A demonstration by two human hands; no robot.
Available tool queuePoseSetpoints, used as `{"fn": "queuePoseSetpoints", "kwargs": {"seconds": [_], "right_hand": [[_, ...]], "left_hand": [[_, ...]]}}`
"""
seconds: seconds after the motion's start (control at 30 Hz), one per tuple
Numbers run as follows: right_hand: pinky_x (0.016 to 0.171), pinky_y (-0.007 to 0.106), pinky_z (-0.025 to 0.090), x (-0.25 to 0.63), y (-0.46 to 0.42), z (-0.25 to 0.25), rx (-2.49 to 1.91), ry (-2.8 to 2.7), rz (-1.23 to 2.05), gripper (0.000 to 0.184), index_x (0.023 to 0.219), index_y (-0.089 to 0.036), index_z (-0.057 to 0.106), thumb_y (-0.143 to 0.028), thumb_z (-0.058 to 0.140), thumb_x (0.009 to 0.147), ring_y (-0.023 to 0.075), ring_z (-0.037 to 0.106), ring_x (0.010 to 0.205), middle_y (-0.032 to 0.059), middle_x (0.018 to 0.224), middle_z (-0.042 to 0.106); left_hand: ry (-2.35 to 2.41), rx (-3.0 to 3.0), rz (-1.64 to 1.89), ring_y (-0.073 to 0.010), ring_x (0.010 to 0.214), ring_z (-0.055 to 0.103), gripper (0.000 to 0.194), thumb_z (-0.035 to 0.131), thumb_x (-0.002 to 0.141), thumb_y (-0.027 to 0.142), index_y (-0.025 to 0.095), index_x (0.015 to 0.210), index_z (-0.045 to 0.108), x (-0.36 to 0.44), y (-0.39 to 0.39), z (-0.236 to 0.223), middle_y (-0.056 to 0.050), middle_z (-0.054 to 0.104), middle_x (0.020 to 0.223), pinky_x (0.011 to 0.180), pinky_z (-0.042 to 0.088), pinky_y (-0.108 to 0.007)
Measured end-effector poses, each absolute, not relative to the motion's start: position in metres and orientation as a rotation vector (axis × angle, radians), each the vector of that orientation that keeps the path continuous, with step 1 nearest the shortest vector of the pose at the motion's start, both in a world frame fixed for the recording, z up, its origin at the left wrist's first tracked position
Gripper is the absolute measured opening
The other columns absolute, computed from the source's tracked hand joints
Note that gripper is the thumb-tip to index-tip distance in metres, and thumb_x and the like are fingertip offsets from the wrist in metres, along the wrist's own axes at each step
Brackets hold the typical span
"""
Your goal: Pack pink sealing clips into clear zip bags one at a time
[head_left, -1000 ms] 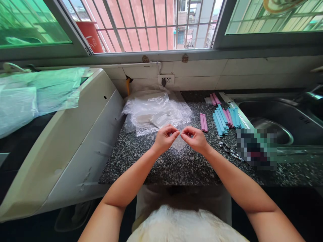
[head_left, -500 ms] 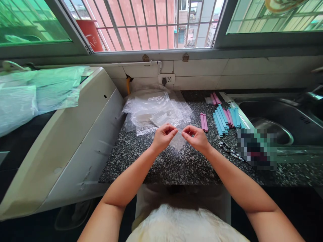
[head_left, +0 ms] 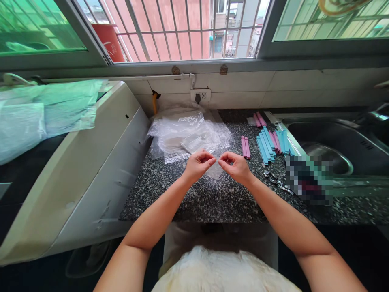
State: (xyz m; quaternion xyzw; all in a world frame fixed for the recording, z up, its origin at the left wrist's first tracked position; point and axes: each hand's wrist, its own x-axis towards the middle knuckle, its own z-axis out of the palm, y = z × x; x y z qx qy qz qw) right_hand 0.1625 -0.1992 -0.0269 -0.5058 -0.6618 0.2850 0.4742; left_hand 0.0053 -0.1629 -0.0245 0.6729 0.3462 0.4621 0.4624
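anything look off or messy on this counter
Two things: the plastic pile at the back lies rumpled, its pieces overlapping at odd angles, and a pixelated patch by the sink hides whatever is there. I see no obvious spill.

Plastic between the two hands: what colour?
The plastic is translucent whitish-grey against the dark speckled countertop; best seen in the head view.

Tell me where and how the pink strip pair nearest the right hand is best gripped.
Probably at mid-length, pinched across its two outer long edges, coming from above: the pink strip pair looks slim, lies side by side pointing away from the person, and countertop shows on both sides, leaving finger room before the blue strips. The right hand is nearer.
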Motion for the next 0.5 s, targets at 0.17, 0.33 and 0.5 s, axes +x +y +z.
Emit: {"fn": "queuePoseSetpoints", "kwargs": {"seconds": [0.17, 0.33, 0.5], "right_hand": [[0.057, 0.025, 0.039, 0.1633, -0.2001, -0.0249, -1.214, -1.627, 0.707, 0.014, 0.069, -0.018, 0.058, -0.031, 0.058, 0.074, 0.0105, 0.050, 0.061, 0.0000, 0.065, 0.058], [0.056, 0.025, 0.038, 0.1637, -0.2011, -0.0238, -1.242, -1.628, 0.660, 0.013, 0.066, -0.019, 0.056, -0.028, 0.054, 0.075, 0.0101, 0.048, 0.058, -0.0008, 0.062, 0.056], [0.056, 0.025, 0.038, 0.1635, -0.2016, -0.0225, -1.252, -1.668, 0.610, 0.013, 0.065, -0.018, 0.055, -0.026, 0.053, 0.075, 0.0108, 0.048, 0.059, -0.0004, 0.062, 0.056]], "left_hand": [[0.833, 1.573, 1.167, -0.0085, 0.055, 0.045, 0.021, 0.067, 0.066, 0.035, 0.016, 0.061, 0.062, 0.0030, -0.1613, -0.0239, 0.001, 0.052, 0.058, 0.053, 0.036, -0.024], [0.848, 1.567, 1.168, -0.0087, 0.054, 0.044, 0.022, 0.068, 0.065, 0.037, 0.016, 0.062, 0.062, 0.0012, -0.1601, -0.0238, 0.001, 0.052, 0.058, 0.052, 0.036, -0.024], [0.843, 1.578, 1.166, -0.0083, 0.054, 0.044, 0.022, 0.068, 0.066, 0.036, 0.016, 0.061, 0.062, 0.0018, -0.1613, -0.0235, 0.001, 0.052, 0.057, 0.052, 0.036, -0.023]]}}
